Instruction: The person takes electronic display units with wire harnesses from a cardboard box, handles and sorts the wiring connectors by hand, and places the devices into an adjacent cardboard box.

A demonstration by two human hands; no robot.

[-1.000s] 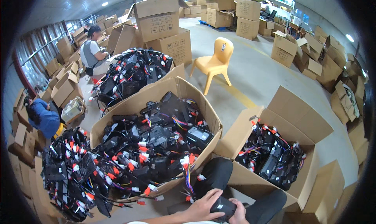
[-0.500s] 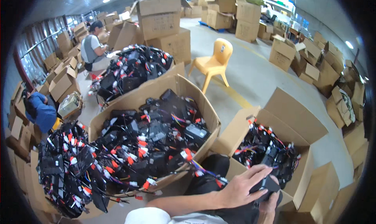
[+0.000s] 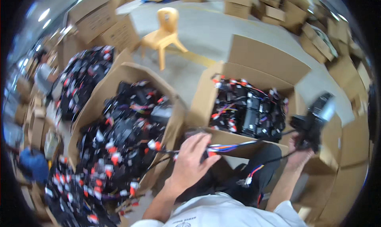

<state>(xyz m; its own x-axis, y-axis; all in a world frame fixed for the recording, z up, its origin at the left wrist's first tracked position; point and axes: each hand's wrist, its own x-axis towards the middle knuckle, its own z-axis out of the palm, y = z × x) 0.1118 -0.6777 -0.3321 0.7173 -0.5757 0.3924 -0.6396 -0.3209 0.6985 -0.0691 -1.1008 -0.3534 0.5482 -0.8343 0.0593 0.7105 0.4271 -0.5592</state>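
Note:
At the right, my right hand (image 3: 298,153) is closed around a black box-shaped electronic module (image 3: 311,126) with leads, held up beside the open carton; motion smears its outline. A bundle of blue, orange and white wires (image 3: 234,147) runs from it across my lap to my left hand (image 3: 192,159). That hand's fingers close over the bundle's end, next to a red connector, and partly hide it. A loose lead with a white plug (image 3: 248,180) hangs over my dark trousers. In front of me, an open carton (image 3: 202,96) holds several similar black modules (image 3: 251,118).
A larger carton (image 3: 131,70) at the left is heaped with black modules with red and white plugs. More such heaps lie beyond and nearer. A yellow chair (image 3: 166,30) stands ahead. Two people (image 3: 44,78) are at the far left. Cartons (image 3: 353,136) line the right side.
My view has swung to the right. My hands, close together on a black module before, are now wide apart: the right lifts the module outward while the left has moved left along the wires.

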